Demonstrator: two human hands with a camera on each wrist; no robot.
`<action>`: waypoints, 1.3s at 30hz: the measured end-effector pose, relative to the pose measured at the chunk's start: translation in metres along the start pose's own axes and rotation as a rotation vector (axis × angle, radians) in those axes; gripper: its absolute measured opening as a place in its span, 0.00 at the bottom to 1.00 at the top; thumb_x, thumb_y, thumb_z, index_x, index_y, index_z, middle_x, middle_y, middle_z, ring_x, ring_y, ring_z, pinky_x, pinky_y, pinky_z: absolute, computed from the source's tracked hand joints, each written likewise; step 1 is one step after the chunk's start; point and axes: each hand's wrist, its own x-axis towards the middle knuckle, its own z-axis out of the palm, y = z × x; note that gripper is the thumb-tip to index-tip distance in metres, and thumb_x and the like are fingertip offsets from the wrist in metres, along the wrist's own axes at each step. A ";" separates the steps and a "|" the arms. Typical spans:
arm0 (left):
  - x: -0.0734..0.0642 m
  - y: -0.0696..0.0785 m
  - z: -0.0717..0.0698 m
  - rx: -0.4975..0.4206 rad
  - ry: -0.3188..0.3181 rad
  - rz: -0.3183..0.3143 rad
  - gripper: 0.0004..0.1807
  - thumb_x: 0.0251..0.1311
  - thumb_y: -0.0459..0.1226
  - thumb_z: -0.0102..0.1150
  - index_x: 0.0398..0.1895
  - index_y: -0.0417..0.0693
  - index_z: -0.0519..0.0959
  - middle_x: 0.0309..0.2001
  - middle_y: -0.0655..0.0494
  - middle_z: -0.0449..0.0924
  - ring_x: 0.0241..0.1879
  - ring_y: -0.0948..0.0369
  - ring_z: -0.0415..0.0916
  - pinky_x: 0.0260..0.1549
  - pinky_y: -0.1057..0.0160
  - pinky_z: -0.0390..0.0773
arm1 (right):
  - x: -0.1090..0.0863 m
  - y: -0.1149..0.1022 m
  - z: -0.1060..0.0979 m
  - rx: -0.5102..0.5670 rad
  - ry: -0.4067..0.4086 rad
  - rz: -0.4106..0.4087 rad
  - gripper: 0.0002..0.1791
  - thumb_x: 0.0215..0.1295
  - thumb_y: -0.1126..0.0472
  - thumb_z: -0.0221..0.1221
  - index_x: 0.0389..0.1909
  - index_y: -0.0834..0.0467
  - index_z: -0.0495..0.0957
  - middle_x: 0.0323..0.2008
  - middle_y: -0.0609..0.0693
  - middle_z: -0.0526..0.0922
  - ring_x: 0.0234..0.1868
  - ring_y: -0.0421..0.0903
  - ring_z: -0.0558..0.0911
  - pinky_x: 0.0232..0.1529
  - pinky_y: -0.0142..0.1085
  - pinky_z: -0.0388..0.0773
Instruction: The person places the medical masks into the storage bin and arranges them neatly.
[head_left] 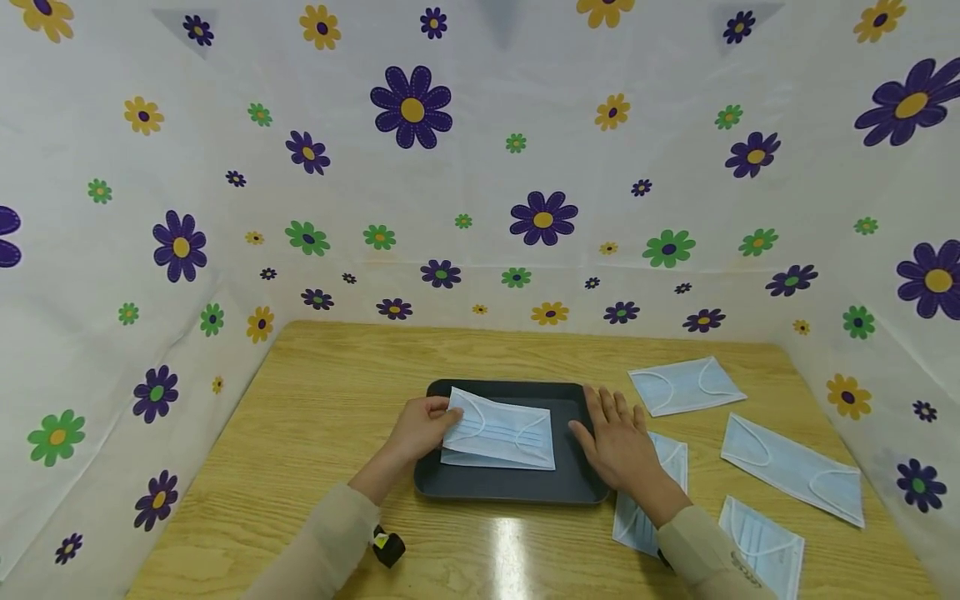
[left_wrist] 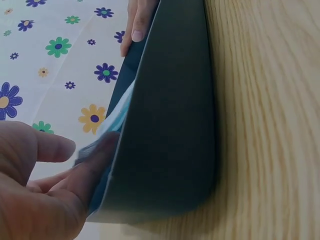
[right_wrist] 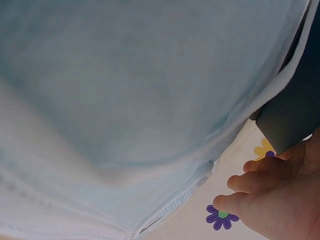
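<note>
A dark grey tray [head_left: 517,488] sits on the table, with light blue face masks stacked in it, their ear loops showing. My left hand [head_left: 423,427] pinches the left end of the upper face mask [head_left: 510,427], which is raised off the lower mask [head_left: 480,460]. In the left wrist view, the fingers [left_wrist: 75,185] are at the mask's end, inside the tray wall. My right hand [head_left: 618,442] lies flat over the tray's right rim, fingers straight and holding nothing. Under its wrist, a face mask [head_left: 637,521] lies partly hidden; its pale surface [right_wrist: 150,90] fills much of the right wrist view.
More face masks lie on the right of the table: one at the back [head_left: 686,386], one farther right [head_left: 795,467] and one near the front [head_left: 765,542]. A small black object [head_left: 388,547] is by the left wrist. Flower-patterned sheeting [head_left: 480,183] encloses the table's back and sides.
</note>
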 end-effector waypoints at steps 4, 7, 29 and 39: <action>-0.001 0.001 -0.004 0.112 0.027 0.011 0.19 0.72 0.36 0.62 0.59 0.31 0.84 0.52 0.37 0.89 0.42 0.57 0.88 0.32 0.61 0.88 | -0.001 -0.001 -0.002 0.002 0.002 -0.003 0.40 0.85 0.40 0.43 0.85 0.62 0.50 0.80 0.71 0.57 0.81 0.74 0.55 0.76 0.74 0.49; -0.003 0.001 -0.006 0.162 0.033 0.052 0.17 0.71 0.33 0.62 0.57 0.29 0.84 0.51 0.35 0.89 0.41 0.53 0.89 0.31 0.59 0.88 | -0.001 -0.001 -0.002 -0.001 -0.002 -0.001 0.41 0.85 0.40 0.42 0.85 0.62 0.50 0.80 0.71 0.57 0.81 0.74 0.55 0.76 0.74 0.48; -0.004 0.005 -0.011 0.199 -0.013 0.055 0.17 0.72 0.32 0.60 0.56 0.26 0.84 0.44 0.34 0.90 0.30 0.51 0.91 0.28 0.58 0.89 | -0.001 -0.002 -0.001 0.005 -0.005 0.002 0.40 0.85 0.41 0.42 0.85 0.62 0.49 0.79 0.72 0.59 0.81 0.74 0.56 0.76 0.74 0.50; -0.007 0.011 -0.012 0.221 0.013 0.033 0.16 0.73 0.33 0.60 0.54 0.27 0.85 0.37 0.40 0.90 0.27 0.55 0.89 0.27 0.59 0.89 | 0.001 0.000 0.000 0.009 -0.002 -0.001 0.41 0.85 0.40 0.42 0.84 0.62 0.50 0.79 0.72 0.59 0.80 0.75 0.56 0.76 0.74 0.50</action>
